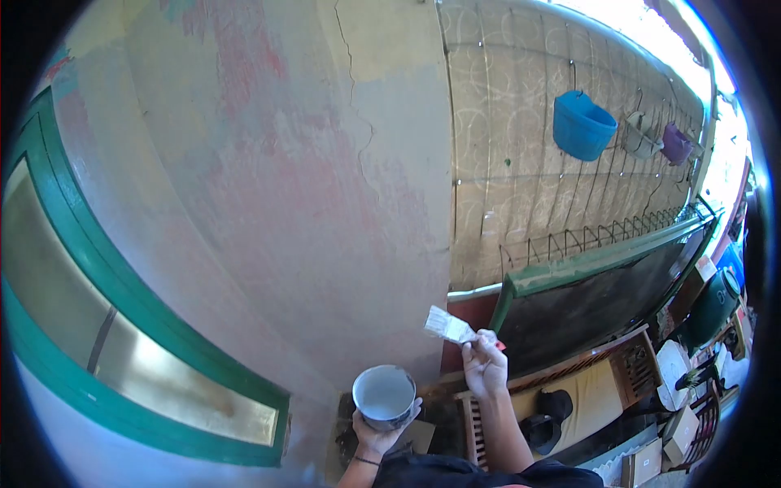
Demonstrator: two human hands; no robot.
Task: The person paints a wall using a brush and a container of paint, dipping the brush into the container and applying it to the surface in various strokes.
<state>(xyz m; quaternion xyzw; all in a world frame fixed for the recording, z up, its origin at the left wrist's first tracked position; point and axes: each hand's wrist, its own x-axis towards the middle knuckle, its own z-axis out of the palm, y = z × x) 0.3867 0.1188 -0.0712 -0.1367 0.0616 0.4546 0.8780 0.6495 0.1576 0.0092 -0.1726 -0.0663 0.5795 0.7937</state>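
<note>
My left hand is wrapped round the lower side of a round bowl, with a dark band at its wrist. Pale grey-white paint or liquid shows inside the bowl. To the right, my right hand grips a paintbrush by its handle, raised above the bowl's level. The brush's wide bristles are coated white and point to the upper left; a bit of red shows at the handle end. Behind both hands rises a wall with patchy pink, grey and yellowish paint and a long crack. The bristles appear in front of its lower right part.
A green-framed window is at left. A blue basket and a purple one hang on a wire grid at upper right. Below are a green-framed dark panel, a wooden bench with dark caps, and boxes.
</note>
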